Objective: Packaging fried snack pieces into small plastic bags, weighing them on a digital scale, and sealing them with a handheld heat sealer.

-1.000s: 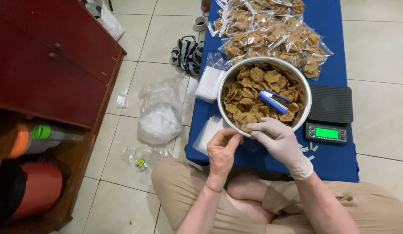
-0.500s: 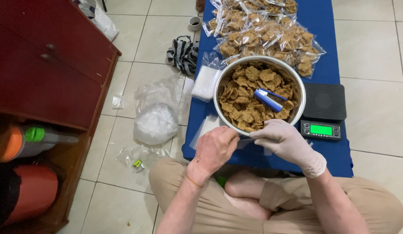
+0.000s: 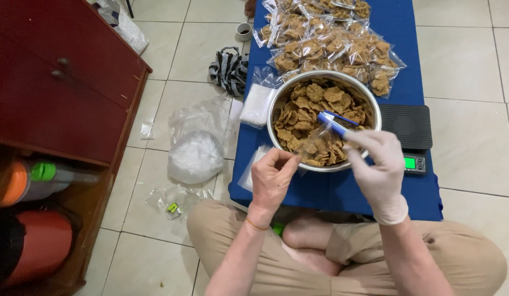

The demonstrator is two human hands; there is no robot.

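The bare left hand (image 3: 272,178) pinched one edge of a small clear plastic bag (image 3: 315,143) over the steel bowl of brown crackers (image 3: 323,119). The gloved right hand (image 3: 378,167) pinched the opposite edge. The bag lay at one o'clock from the left hand, stretched crosswise between both, equally near each.

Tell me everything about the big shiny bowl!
The bowl is round, silvery metal, with a thin shiny rim. It sits upright on the blue mat, beside a black scale and below a heap of filled clear bags. It is nearly full of flat brown crisps, with a blue-handled tool lying on them. The gloved right hand hovers over its near edge.
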